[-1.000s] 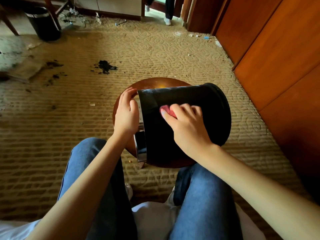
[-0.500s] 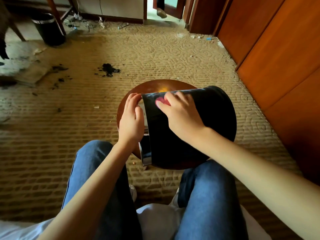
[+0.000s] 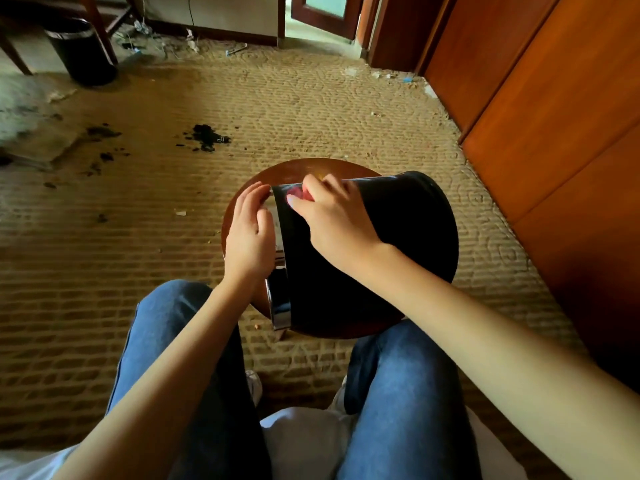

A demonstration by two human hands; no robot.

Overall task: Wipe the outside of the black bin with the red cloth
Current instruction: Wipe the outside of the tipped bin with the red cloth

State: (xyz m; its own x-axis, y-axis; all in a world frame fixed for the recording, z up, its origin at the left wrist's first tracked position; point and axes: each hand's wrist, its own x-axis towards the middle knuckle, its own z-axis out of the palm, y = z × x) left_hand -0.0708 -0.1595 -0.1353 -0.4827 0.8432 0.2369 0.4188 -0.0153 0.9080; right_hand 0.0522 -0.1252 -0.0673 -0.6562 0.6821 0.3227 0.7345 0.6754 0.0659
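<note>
The black bin (image 3: 408, 230) lies on its side on a round wooden stool (image 3: 294, 169), its chrome rim pointing left. My left hand (image 3: 247, 233) holds that rim, fingers curled over its edge. My right hand (image 3: 332, 220) presses the red cloth (image 3: 296, 195) against the bin's upper side near the rim. Only a small patch of the cloth shows under my fingers.
My knees in blue jeans (image 3: 187, 341) flank the stool. Wooden cabinet doors (image 3: 554, 116) line the right side. A second black bin (image 3: 81, 51) stands at the far left by chair legs. Dark debris (image 3: 207, 136) lies on the woven carpet ahead.
My right hand has slid the red cloth from the middle of the bin's side up to its far top edge near the rim. The left hand has kept its hold.
</note>
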